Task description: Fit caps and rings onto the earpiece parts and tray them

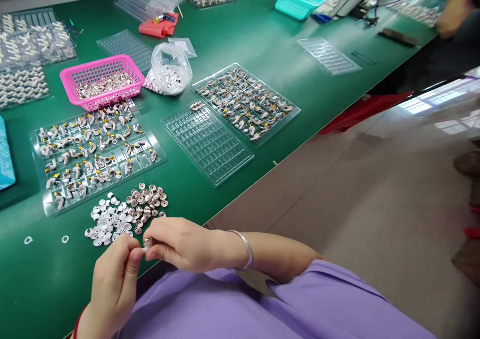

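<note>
My left hand (114, 281) and my right hand (180, 244) meet at the table's front edge. Both are closed in a pinch on one small whitish earbud part (147, 244), mostly hidden by the fingers. Just beyond them lies a pile of white round discs (112, 219), some with dark spots. Touching it on the right is a heap of beige round caps (148, 199) with centre holes. Behind the piles, a clear tray (150, 166) holds many curved earbud pieces with yellow tabs.
A pink basket (101, 101) of small beige parts stands behind the tray, beside a plastic bag (172, 69) of white pieces. To the right are a nearly bare clear tray (213, 149) and a filled tray (247, 99). Two white rings (65, 239) lie left. Another person's arm (453, 14) shows far right.
</note>
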Tool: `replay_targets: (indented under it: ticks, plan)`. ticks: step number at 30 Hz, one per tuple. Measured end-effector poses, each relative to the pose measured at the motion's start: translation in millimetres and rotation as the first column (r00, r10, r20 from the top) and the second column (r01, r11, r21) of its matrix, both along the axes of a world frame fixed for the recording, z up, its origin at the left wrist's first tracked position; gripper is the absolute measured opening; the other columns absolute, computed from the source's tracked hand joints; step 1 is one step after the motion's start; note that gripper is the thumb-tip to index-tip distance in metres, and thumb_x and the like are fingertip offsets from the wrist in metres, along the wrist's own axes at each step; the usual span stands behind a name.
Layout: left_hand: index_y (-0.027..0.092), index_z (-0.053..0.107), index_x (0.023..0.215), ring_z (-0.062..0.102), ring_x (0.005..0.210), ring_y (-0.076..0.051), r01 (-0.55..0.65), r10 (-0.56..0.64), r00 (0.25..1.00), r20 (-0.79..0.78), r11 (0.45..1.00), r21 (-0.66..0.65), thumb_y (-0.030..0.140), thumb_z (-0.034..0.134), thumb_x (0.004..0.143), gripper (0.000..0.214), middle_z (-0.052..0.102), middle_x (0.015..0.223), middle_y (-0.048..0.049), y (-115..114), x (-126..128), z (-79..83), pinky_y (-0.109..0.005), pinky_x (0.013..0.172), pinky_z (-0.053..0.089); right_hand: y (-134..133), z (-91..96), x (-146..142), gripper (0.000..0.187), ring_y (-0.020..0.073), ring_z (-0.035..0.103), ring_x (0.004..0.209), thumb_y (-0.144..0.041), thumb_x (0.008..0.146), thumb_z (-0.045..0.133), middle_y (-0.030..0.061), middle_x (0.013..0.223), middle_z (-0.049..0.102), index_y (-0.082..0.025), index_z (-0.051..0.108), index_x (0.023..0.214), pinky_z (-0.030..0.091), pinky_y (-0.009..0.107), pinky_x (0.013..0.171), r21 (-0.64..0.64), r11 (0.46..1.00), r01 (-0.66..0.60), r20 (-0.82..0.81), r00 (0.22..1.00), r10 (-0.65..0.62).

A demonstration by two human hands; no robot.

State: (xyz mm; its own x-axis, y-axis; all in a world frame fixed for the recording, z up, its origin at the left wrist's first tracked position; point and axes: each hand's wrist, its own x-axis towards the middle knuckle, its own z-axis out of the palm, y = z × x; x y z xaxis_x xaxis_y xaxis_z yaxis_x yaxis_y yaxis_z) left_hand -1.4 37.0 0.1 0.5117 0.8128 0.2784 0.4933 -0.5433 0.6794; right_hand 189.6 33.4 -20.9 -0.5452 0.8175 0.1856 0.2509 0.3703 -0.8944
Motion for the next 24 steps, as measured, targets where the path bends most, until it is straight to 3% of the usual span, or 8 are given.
replay_targets:
  ticks: [3,6,10,15,24]
  plan:
    - [0.022,0.051,0.075,0.047,0.045,-0.008,0.011,-0.010,1.000,0.013,0.999,-0.050,0.020,0.043,0.099,0.025,0.049,0.058,0.0065,0.4,-0.7,2.4,-0.016,0.045,0.039,1.6,2.4,0.3,0.028,0.0169,0.052,0.077,-0.034,0.104,0.040,0.0070,0.082,0.059,-0.015,0.054,0.089,0.047,0.028,0.074,0.172,0.984,-0.051,0.157,0.987,0.024]
    - [0.022,0.049,0.068,0.049,0.043,-0.008,0.061,-0.058,0.998,0.031,0.992,-0.112,0.023,0.040,0.100,0.033,0.051,0.053,0.0058,-1.3,0.3,2.6,-0.016,0.044,0.039,0.3,6.2,-1.2,0.027,0.0173,0.051,0.075,-0.028,0.104,0.038,0.0074,0.079,0.058,-0.015,0.053,0.086,0.046,0.027,0.072,0.224,0.972,-0.064,0.212,0.977,0.016]
    - [0.022,0.047,0.064,0.048,0.040,-0.008,0.061,-0.059,0.998,0.021,0.991,-0.118,0.022,0.038,0.101,0.038,0.051,0.050,0.0055,-4.5,4.0,4.4,-0.017,0.042,0.038,0.2,13.6,0.8,0.020,0.0161,0.052,0.071,-0.019,0.099,0.044,0.0056,0.075,0.057,-0.016,0.051,0.080,0.045,0.025,0.069,0.159,0.984,-0.076,0.190,0.981,0.045]
    - [0.022,0.050,0.067,0.048,0.041,-0.009,0.016,-0.016,1.000,-0.021,1.000,0.017,0.022,0.042,0.099,0.034,0.051,0.050,0.0043,-10.2,7.3,5.5,-0.019,0.042,0.037,1.1,18.7,4.3,0.016,0.0142,0.053,0.069,-0.008,0.090,0.049,0.0029,0.073,0.059,-0.018,0.052,0.078,0.045,0.023,0.066,0.040,0.997,-0.068,0.129,0.990,0.063]
    - [0.021,0.052,0.069,0.048,0.040,-0.009,-0.043,0.048,0.998,-0.050,0.994,0.099,0.021,0.041,0.099,0.032,0.052,0.051,0.0040,-18.0,10.8,8.9,-0.019,0.043,0.037,-7.9,11.0,-5.1,0.018,0.0143,0.053,0.065,-0.007,0.086,0.044,0.0029,0.068,0.058,-0.019,0.050,0.074,0.045,0.023,0.061,0.117,0.992,0.047,0.058,0.997,-0.054]
